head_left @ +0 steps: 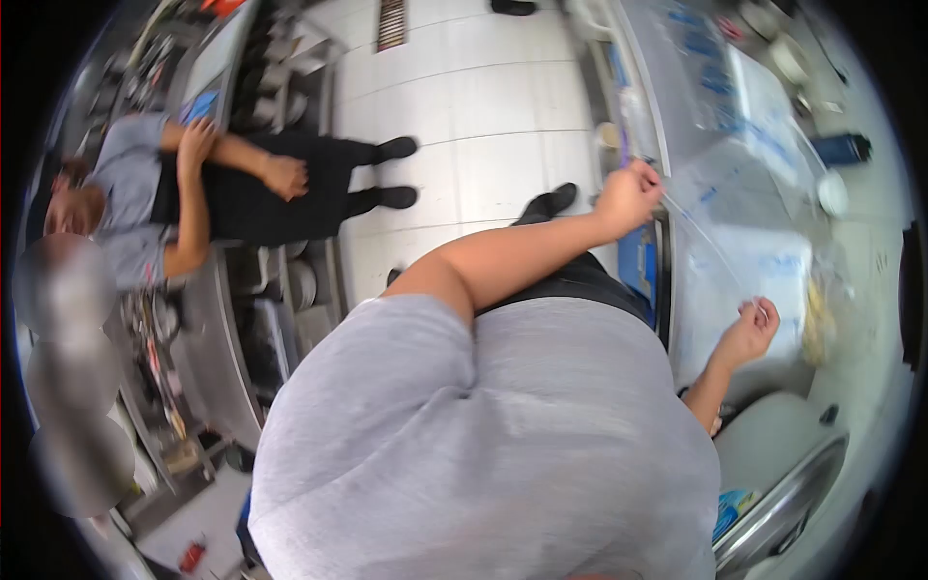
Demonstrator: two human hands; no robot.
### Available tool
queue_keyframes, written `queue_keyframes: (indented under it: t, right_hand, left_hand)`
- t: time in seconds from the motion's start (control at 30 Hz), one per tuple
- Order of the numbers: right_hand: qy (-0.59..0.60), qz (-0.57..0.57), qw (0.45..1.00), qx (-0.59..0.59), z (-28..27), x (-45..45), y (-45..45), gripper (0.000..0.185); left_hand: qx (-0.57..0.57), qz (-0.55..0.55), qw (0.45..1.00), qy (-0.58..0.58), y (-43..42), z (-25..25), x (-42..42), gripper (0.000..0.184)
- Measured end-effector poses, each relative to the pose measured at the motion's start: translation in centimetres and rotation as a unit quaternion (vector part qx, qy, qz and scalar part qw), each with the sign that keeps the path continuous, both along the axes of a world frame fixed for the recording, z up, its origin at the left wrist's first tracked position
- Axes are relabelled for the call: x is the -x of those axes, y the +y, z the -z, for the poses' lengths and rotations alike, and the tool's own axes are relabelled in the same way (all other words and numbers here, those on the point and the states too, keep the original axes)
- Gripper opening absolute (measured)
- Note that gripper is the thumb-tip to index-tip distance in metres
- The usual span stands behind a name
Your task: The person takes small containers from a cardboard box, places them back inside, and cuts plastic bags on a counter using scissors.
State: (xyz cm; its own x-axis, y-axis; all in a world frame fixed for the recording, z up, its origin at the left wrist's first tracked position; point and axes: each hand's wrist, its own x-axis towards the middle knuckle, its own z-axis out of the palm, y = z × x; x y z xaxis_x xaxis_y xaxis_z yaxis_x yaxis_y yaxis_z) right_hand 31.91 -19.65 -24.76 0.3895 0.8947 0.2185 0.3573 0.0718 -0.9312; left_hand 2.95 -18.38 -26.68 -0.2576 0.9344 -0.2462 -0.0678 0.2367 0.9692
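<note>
My left hand (630, 201) is closed in a pinch at the near edge of the worktop, with one end of a thin, pale strand (713, 244) in its fingertips. The strand runs slantwise across the worktop to my right hand (750, 333), whose fingers are also closed round its other end. Beneath it lie clear plastic bags (720, 179) with blue print and a flat white pack (788, 259) in plastic. What the strand is made of cannot be made out. A narrow purple item (624, 135) is close beyond my left hand.
A dark blue bottle (839, 149) and a white cup (832, 193) stand near the wall. Yellowish food in a bag (820, 314) lies beside the pack. A rounded grey container (778, 445) is to my right. Across the aisle, a co-worker (261, 188) stands by steel shelving with arms folded.
</note>
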Motion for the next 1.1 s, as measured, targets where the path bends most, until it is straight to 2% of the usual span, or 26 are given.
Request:
queue_keyframes:
  t: [0.13, 0.2, 0.27, 0.3, 0.37, 0.43, 0.47, 0.5, 0.53, 0.63, 0.7, 0.77, 0.83, 0.93, 1.03, 1.1]
  right_hand:
    - [0.021, 0.042, 0.995, -0.093, -0.5, -1.1, -1.0, 0.027]
    - [0.035, 0.022, 0.997, -0.062, -0.3, -1.9, -2.2, 0.031]
    - [0.036, 0.024, 0.996, 0.072, -1.8, -1.4, -3.9, 0.036]
    - [-0.026, 0.050, 0.996, 0.062, -1.6, -1.9, -4.5, 0.039]
    - [-0.147, 0.113, 0.977, 0.102, -1.2, -3.5, -7.3, 0.043]
    - [-0.255, 0.175, 0.930, 0.198, -1.0, -5.1, -10.5, 0.046]
    - [-0.356, 0.176, 0.894, 0.208, 0.7, -6.4, -12.3, 0.046]
    - [-0.359, 0.184, 0.885, 0.233, 1.8, -6.5, -13.4, 0.046]
    - [-0.358, 0.188, 0.877, 0.260, 3.0, -6.7, -14.7, 0.047]
    - [-0.324, 0.225, 0.870, 0.295, 3.3, -5.2, -16.1, 0.047]
    - [-0.305, 0.255, 0.876, 0.274, 2.8, -5.0, -15.7, 0.047]
    - [-0.276, 0.283, 0.861, 0.320, 1.9, -4.4, -15.9, 0.048]
    - [-0.239, 0.310, 0.851, 0.351, 1.4, -4.2, -15.7, 0.047]
    - [-0.245, 0.318, 0.848, 0.346, 3.4, -5.3, -15.9, 0.061]
    - [-0.180, 0.353, 0.858, 0.326, 0.9, -4.9, -15.7, 0.047]
    - [-0.088, 0.392, 0.874, 0.273, 0.8, -5.2, -17.1, 0.059]
  left_hand:
    - [-0.014, 0.077, 0.993, -0.085, 2.0, -0.1, -2.2, 0.028]
    - [-0.015, 0.108, 0.990, -0.088, 2.4, 0.0, -3.5, 0.029]
    - [-0.013, 0.119, 0.990, -0.072, 2.7, 0.4, -4.5, 0.032]
    - [-0.013, 0.122, 0.991, -0.055, 2.8, 0.9, -4.8, 0.034]
    - [-0.057, 0.139, 0.983, 0.108, 3.0, 2.8, -4.7, 0.045]
    - [-0.069, 0.148, 0.958, 0.236, 2.0, -0.3, -5.1, 0.062]
    - [-0.153, 0.152, 0.924, 0.316, 1.6, -0.5, -5.1, 0.068]
    - [-0.238, 0.151, 0.878, 0.387, 1.3, -0.7, -4.7, 0.075]
    - [-0.262, 0.176, 0.871, 0.376, 0.9, -1.0, -4.9, 0.080]
    - [-0.333, 0.287, 0.758, 0.483, 0.8, -2.4, -6.6, 0.077]
    - [-0.384, 0.339, 0.732, 0.449, 0.9, -2.7, -8.7, 0.064]
    - [-0.412, 0.405, 0.692, 0.432, 1.3, -3.2, -10.4, 0.056]
    - [-0.432, 0.415, 0.672, 0.435, 1.9, -2.7, -12.1, 0.049]
    - [-0.434, 0.428, 0.654, 0.448, 3.6, -1.5, -14.2, 0.047]
    - [-0.442, 0.448, 0.646, 0.431, 4.6, -2.2, -15.8, 0.041]
    - [-0.386, 0.526, 0.669, 0.355, 7.0, -1.5, -16.5, 0.038]
